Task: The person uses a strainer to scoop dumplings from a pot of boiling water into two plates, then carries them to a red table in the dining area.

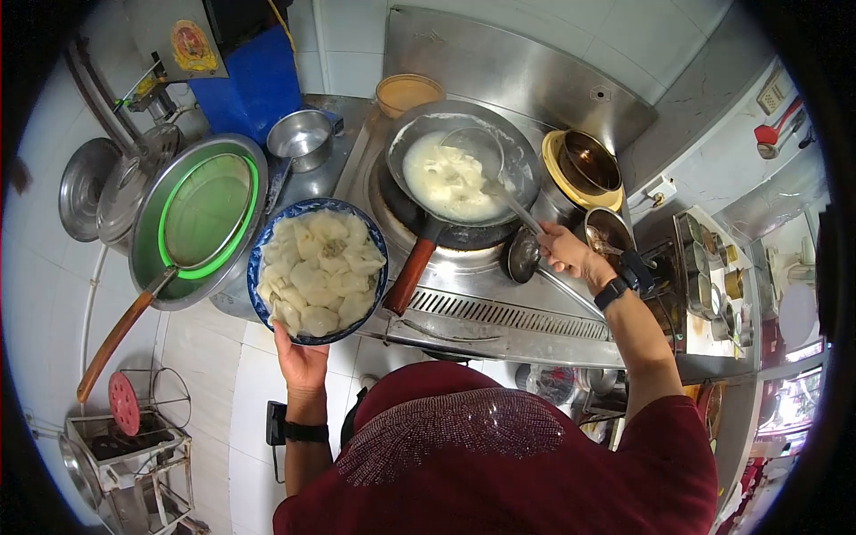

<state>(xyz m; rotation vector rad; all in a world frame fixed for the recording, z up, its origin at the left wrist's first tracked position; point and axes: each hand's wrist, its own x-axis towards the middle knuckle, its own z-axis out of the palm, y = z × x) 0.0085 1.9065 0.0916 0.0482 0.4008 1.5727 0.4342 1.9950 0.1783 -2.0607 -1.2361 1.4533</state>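
The left hand (300,361) is under a blue plate (260,259). The palm is flat and the fingers are spread, so the plate sits on it like on a little table. The plate is piled high with dumplings (319,272). They are pale and soft looking. The hand holds the plate level, just beside the stove (473,308), so nothing slides off.

The right hand (563,250) is curled tight around the long handle of a ladle (474,152). The bowl of the ladle is down in the pan (428,134), in white, cloudy water with a few lumps floating in it (they may be more dumplings, but it is hard to tell). The long handle keeps the hand back from the hot pan. The pan sits on the burner, and its red-brown handle points down toward the plate, so the plate is very near the pan.

A second ladle (522,256) lies on the stove just under the right hand. Left of the plate is a big metal bowl (147,245) with a wire strainer (207,209) resting in it. The strainer's wooden handle sticks out toward the floor. Behind that is a small steel pot (301,138). Behind the pan is a tan bowl (408,92), and to its right a pot with a yellow rim (584,169). Both wrists have dark bands on them.
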